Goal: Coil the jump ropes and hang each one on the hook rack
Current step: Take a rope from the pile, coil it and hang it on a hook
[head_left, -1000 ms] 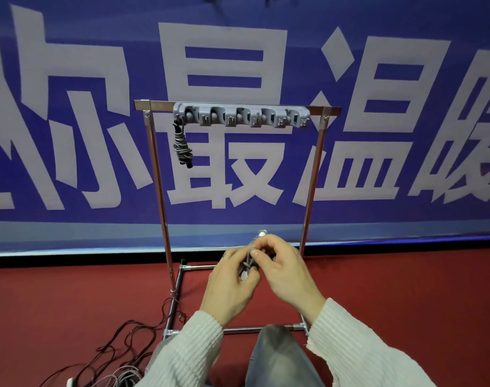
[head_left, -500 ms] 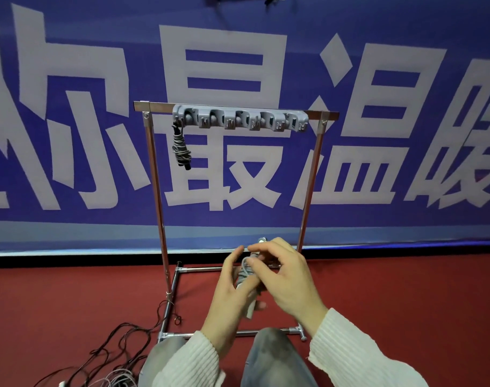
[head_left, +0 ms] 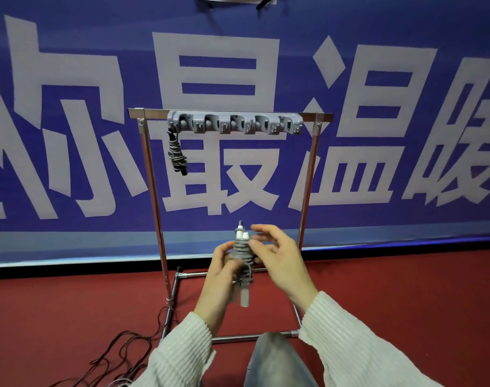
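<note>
A grey hook rack [head_left: 235,124] is fixed to the top bar of a metal stand [head_left: 308,174]. One dark coiled jump rope [head_left: 177,155] hangs from its leftmost hook. My left hand [head_left: 220,277] grips a second jump rope [head_left: 242,261], grey cord wound around its white handles, held upright in front of the stand. My right hand [head_left: 280,261] is beside the bundle on its right, fingers spread, fingertips close to the coil's upper part.
Loose dark and white rope cords [head_left: 121,356] lie tangled on the red floor at lower left. A blue banner [head_left: 70,79] with large white characters covers the wall behind. My knee [head_left: 274,358] shows at the bottom.
My right hand has let go of the bundle and opened its fingers. The left hand keeps hold, and the wound handles now stand more upright and show more clearly.
</note>
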